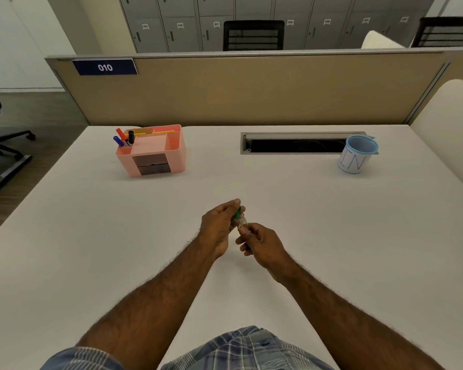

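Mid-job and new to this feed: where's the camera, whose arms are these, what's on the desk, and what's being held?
There is no machine here: these are a person's two bare arms. The single picture comes from a wide-angle camera worn on their head, looking forward and down. On the white desk stand a pink organiser with markers, far left, and a blue cup marked IN, far right. The left hand and right hand both pinch one small green and clear item, probably a pen.

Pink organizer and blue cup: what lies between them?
Head view: bare desk beside the pink organizer, then the open cable slot running up to the blue cup.
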Demonstrator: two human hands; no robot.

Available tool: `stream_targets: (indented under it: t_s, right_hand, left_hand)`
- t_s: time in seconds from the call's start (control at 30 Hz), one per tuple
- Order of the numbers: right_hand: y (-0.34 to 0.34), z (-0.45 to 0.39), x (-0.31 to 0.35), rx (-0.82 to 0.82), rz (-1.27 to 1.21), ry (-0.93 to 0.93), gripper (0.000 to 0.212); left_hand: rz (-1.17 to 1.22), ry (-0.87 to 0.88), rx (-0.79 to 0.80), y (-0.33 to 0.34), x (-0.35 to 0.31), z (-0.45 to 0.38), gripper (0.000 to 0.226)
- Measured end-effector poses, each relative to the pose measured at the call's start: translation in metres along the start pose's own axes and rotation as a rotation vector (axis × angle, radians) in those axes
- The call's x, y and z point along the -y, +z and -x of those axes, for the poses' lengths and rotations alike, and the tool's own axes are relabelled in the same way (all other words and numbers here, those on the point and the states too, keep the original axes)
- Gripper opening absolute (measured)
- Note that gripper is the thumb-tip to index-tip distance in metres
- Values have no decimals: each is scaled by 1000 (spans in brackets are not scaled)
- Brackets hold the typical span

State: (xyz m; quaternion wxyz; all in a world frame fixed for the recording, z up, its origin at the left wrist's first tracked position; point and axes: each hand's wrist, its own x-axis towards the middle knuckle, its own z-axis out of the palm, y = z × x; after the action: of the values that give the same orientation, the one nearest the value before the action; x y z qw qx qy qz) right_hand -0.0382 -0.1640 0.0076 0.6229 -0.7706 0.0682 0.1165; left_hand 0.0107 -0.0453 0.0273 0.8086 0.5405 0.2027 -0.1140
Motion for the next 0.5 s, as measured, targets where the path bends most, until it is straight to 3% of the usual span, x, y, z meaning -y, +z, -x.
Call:
stream_targets:
  t_s: [0.13, 0.33, 0.5]
  right_hand:
    - [0, -1, -3, 21, -43, -38, 15]
    - [-9, -5, -7, -25, -58, -55, 36]
    - [-29, -20, -5, -150, -90, -109, 40]
  left_hand:
    - [19, -44, -44, -2, 1, -9, 17]
    - [-99, -97, -106, -7, 5, -24, 19]
    - [-125, -160, -119, -14, 10, -41, 22]
